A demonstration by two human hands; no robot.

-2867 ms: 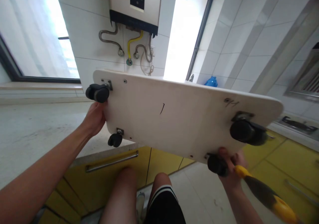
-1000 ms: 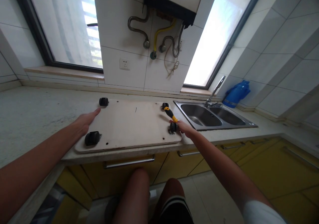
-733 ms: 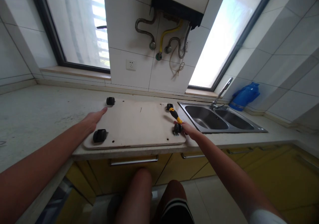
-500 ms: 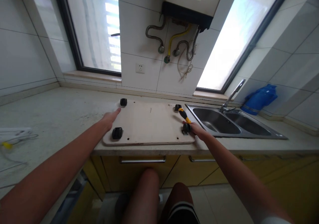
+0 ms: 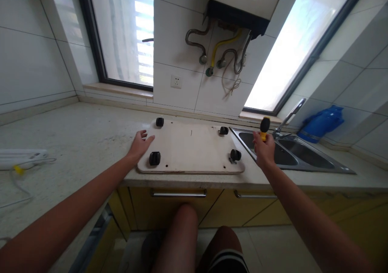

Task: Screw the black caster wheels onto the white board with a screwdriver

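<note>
A pale board (image 5: 194, 147) with rounded corners lies flat on the counter. Black caster wheels stand up at its corners, among them a front left caster (image 5: 154, 158) and a front right caster (image 5: 235, 155). My left hand (image 5: 140, 144) is at the board's left edge, thumb over the top and fingers apart, holding nothing. Raised off to the right of the board, in front of the sink, my right hand (image 5: 265, 149) grips a screwdriver (image 5: 264, 125) with a black and yellow handle. The handle points up; its shaft is hidden by the hand.
A double steel sink (image 5: 321, 164) with a faucet (image 5: 291, 114) adjoins the board's right side. Behind it lies a blue plastic item (image 5: 323, 123). A water heater (image 5: 242, 10) with hoses hangs above. At far left, a white device (image 5: 22, 159) with a cable rests on the counter (image 5: 91, 131).
My right hand has lifted the screwdriver away from the right-hand casters and moved right, over towards the sink. My left hand's fingers have spread at the board's edge. The view has shifted slightly.
</note>
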